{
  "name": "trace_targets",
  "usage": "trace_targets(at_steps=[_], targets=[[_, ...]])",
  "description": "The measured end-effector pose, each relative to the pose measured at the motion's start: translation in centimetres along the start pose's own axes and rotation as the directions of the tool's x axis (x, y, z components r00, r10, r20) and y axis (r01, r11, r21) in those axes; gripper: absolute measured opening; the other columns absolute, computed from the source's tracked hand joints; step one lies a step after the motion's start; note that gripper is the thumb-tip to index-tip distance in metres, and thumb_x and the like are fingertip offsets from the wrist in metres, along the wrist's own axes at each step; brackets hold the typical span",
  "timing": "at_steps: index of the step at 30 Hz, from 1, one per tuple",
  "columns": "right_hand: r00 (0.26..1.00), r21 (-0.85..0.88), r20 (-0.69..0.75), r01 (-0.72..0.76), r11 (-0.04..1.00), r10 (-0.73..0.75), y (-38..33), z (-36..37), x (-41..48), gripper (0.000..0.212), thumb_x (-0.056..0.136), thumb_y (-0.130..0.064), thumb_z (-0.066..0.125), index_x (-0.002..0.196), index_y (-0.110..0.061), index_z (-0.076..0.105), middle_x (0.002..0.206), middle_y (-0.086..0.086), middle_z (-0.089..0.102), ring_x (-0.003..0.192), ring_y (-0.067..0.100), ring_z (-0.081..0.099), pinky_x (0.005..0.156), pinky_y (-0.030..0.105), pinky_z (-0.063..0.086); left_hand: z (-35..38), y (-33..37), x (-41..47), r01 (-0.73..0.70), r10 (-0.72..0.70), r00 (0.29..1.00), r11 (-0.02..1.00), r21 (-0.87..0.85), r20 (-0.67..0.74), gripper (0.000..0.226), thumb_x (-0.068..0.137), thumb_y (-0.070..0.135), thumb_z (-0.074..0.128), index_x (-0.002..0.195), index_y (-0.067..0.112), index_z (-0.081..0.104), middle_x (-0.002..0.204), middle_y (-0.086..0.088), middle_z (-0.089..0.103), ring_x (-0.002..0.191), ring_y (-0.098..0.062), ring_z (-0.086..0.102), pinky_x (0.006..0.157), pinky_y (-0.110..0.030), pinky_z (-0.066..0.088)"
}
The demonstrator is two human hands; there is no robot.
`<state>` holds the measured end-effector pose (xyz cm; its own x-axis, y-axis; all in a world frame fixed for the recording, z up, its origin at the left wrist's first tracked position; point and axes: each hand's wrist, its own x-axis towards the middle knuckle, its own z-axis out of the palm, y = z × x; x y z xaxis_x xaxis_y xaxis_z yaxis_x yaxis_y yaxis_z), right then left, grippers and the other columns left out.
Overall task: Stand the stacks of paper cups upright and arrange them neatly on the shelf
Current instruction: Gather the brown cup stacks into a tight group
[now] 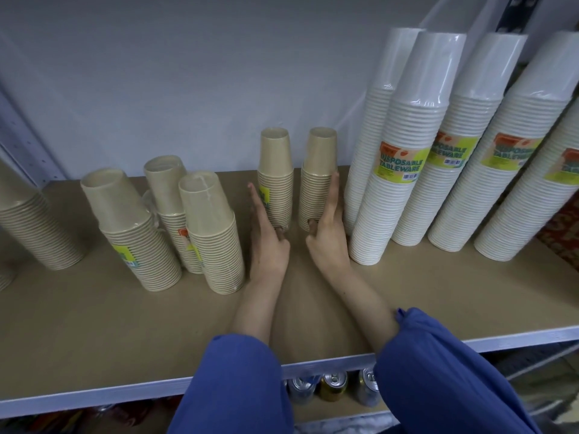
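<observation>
The left small stack (275,183) and the right small stack (318,180) of beige paper cups stand upright, rims down. They are side by side with a narrow gap between them, at the far middle of the shelf (94,324). The left hand (269,242) lies flat against the outer left side of the left small stack, its fingers (257,202) straight and together, the thumb tip at the base. The right hand (329,242) mirrors it against the outer right side of the right small stack, its fingers (334,195) straight too, so neither hand curls round anything. Just right of the right hand, tall white cup stacks (398,183) in clear wrap, labelled "DISPOSABLE TABLEWARE", stand in a close row. To the left, three wider beige cup stacks (131,233) cluster together nearer the front, and another beige stack (31,227) sits at the left edge. Blue sleeves (238,386) cover both forearms at the shelf's near edge. Below it, the tops of drink cans (332,386) show.
</observation>
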<state>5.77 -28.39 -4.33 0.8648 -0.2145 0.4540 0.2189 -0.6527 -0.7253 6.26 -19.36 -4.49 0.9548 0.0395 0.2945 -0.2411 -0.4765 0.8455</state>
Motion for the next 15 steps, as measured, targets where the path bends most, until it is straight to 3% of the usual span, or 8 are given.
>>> trace_targets(at_steps=[2, 5, 9, 12, 15], targets=[[1.0, -0.005, -0.009, -0.003, 1.0, 0.003, 0.0, 0.0, 0.2, 0.096, 0.071, 0.019, 0.045, 0.135, -0.026, -0.01, 0.15, 0.024, 0.012, 0.139, 0.034, 0.019, 0.113, 0.036, 0.024, -0.1, 0.0, 0.0, 0.0, 0.0, 1.0, 1.0, 0.003, 0.002, 0.089, 0.082, -0.012, 0.044, 0.142, 0.021, -0.013, 0.152, -0.01, 0.019, 0.132, -0.025, 0.036, 0.104, -0.033, 0.033], [0.999, -0.029, -0.032, -0.006, 1.0, 0.005, 0.0, -0.1, 0.1, 0.092, 0.076, 0.016, 0.048, 0.14, -0.025, -0.003, 0.144, 0.023, 0.023, 0.132, 0.034, 0.031, 0.106, 0.031, 0.028, 0.1, -0.2, 0.3, 0.003, -0.003, 1.0, 1.0, -0.003, -0.013, 0.091, 0.082, -0.01, 0.047, 0.142, 0.023, -0.012, 0.151, -0.01, 0.022, 0.133, -0.025, 0.035, 0.105, -0.033, 0.033], [0.999, -0.039, -0.046, 0.007, 0.999, -0.008, -0.4, -0.2, -0.1, 0.085, 0.082, 0.007, 0.054, 0.126, -0.043, 0.001, 0.132, 0.022, 0.032, 0.116, 0.035, 0.046, 0.096, 0.028, 0.034, 0.5, -0.7, 0.6, 0.075, -0.074, 0.996, 0.997, 0.028, -0.049, 0.091, 0.083, -0.004, 0.053, 0.142, 0.019, -0.012, 0.15, -0.016, 0.021, 0.136, -0.028, 0.028, 0.11, -0.041, 0.028], [0.999, -0.038, -0.035, 0.031, 0.999, -0.033, -0.4, 0.0, -0.2, 0.094, 0.079, 0.003, 0.061, 0.128, -0.048, -0.001, 0.126, 0.022, 0.033, 0.111, 0.035, 0.051, 0.096, 0.034, 0.041, 0.7, -1.2, 0.7, 0.127, -0.119, 0.988, 0.989, 0.074, -0.102, 0.092, 0.082, 0.004, 0.06, 0.143, 0.011, -0.008, 0.151, -0.022, 0.013, 0.14, -0.033, 0.014, 0.114, -0.05, 0.02], [0.999, -0.055, -0.014, 0.051, 0.997, -0.052, -0.2, 0.1, -0.4, 0.099, 0.078, -0.002, 0.064, 0.133, -0.046, -0.005, 0.131, 0.023, 0.031, 0.12, 0.035, 0.046, 0.101, 0.037, 0.038, 0.9, -1.5, 0.9, 0.164, -0.153, 0.98, 0.983, 0.087, -0.124, 0.094, 0.08, 0.012, 0.064, 0.143, 0.008, -0.005, 0.15, -0.023, 0.01, 0.141, -0.035, 0.012, 0.114, -0.051, 0.019]])
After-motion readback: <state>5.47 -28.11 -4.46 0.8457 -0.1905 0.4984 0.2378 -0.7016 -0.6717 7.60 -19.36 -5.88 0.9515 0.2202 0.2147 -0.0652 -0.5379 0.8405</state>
